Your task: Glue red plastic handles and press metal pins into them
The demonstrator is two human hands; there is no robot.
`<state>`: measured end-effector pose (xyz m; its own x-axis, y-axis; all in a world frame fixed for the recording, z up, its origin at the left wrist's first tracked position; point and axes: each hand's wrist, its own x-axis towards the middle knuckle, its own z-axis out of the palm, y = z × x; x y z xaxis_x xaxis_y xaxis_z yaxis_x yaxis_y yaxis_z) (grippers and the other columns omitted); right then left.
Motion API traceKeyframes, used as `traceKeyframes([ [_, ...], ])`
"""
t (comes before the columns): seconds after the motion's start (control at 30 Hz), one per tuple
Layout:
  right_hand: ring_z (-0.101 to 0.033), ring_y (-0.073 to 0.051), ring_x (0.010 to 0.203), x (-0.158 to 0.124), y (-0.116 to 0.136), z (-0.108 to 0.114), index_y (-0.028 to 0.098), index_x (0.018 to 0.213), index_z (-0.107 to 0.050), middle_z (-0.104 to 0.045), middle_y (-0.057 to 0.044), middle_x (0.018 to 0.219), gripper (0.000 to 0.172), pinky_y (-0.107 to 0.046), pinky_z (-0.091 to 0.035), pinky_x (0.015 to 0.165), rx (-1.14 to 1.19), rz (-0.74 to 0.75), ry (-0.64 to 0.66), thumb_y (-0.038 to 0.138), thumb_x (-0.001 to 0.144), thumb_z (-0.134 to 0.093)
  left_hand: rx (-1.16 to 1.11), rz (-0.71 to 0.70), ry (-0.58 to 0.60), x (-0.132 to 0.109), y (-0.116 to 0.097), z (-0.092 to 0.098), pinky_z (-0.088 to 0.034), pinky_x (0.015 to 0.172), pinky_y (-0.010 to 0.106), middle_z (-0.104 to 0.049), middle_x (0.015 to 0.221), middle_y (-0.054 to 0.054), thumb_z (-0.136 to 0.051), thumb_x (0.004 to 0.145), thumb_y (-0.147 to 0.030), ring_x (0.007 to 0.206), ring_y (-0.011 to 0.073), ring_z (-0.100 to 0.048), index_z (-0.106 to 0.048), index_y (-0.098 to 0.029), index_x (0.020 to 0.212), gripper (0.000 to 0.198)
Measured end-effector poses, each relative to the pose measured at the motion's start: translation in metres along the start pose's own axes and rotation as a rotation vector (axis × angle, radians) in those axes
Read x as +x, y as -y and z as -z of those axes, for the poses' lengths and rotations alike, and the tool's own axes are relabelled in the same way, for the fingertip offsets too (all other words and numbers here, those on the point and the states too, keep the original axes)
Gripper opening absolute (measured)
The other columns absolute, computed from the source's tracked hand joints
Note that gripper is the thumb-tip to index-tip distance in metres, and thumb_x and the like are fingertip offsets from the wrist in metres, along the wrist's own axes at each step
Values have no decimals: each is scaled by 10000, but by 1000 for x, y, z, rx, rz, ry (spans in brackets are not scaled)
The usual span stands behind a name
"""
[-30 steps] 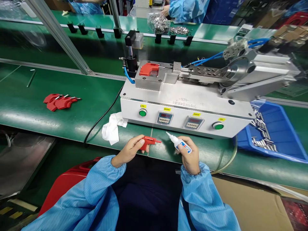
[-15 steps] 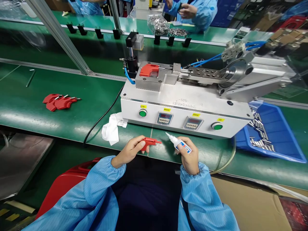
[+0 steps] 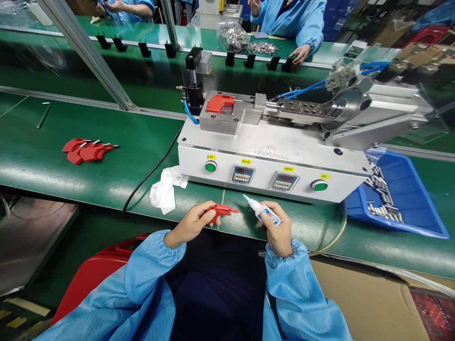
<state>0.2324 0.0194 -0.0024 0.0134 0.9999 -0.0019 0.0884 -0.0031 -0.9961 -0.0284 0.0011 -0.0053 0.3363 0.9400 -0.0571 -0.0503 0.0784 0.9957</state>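
My left hand (image 3: 195, 222) grips a red plastic gun-shaped part (image 3: 222, 211) by its handle end, its thin tip pointing right. In my right hand (image 3: 279, 229) is a small white glue bottle (image 3: 266, 212) with a blue and red label, its narrow nozzle tilted up and left. A short gap separates the nozzle from the part's tip. Both hands are over the front edge of the green bench. Behind them stands a silver press machine (image 3: 270, 156), with another red part (image 3: 219, 103) seated in its metal fixture.
Several red parts with metal pins (image 3: 88, 150) lie on the left of the bench (image 3: 142, 132). A white cloth (image 3: 165, 190) is beside the machine, near a black cable (image 3: 152, 171). At right, a blue bin (image 3: 415, 199) holds metal tubes. Co-workers sit across the far bench.
My right hand with the glue bottle has shifted very slightly left; my left hand stays nearly still. Across the bench, a co-worker's hand has come down to the row of black pieces.
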Motion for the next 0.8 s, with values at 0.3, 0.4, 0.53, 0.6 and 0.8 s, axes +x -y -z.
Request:
traceKeyframes([
  [0.3, -484, -128, 538, 0, 5, -3, 219, 949, -710, -585, 28, 657, 385, -259, -405, 536, -4, 7, -9, 590, 858, -766, 54, -21, -1, -1, -1, -2, -502, 700, 270, -726, 838, 52, -527, 1066, -587, 725, 151, -598, -749, -148, 1101, 493],
  [0.4, -484, -129, 537, 0, 6, -3, 217, 945, -708, -589, 26, 659, 397, -264, -409, 531, -8, 7, -12, 599, 851, -768, 68, -16, -3, -1, -4, -4, -503, 693, 277, -725, 824, 57, -514, 1055, -630, 722, 160, -600, -755, -142, 1120, 547],
  [0.53, -484, -133, 535, 0, 7, -2, 220, 941, -703, -582, 26, 651, 405, -267, -415, 531, -11, 6, -9, 609, 851, -770, 87, -4, -12, -1, -6, -5, -502, 695, 285, -726, 820, 61, -516, 1052, -635, 713, 162, -599, -764, -142, 1103, 555],
  [0.6, -489, -138, 535, 0, 7, -2, 222, 944, -703, -578, 25, 650, 406, -270, -422, 530, -26, 10, -7, 615, 860, -758, 88, -4, -9, -1, -7, -6, -500, 689, 283, -728, 818, 61, -514, 1051, -638, 715, 164, -603, -767, -143, 1113, 560],
  [0.8, -495, -138, 536, -1, 6, -2, 223, 952, -705, -578, 27, 648, 382, -266, -425, 533, -27, 19, -2, 594, 875, -748, 102, -13, -5, 0, -7, -5, -502, 687, 278, -731, 817, 61, -512, 1055, -630, 723, 165, -609, -771, -143, 1136, 558],
])
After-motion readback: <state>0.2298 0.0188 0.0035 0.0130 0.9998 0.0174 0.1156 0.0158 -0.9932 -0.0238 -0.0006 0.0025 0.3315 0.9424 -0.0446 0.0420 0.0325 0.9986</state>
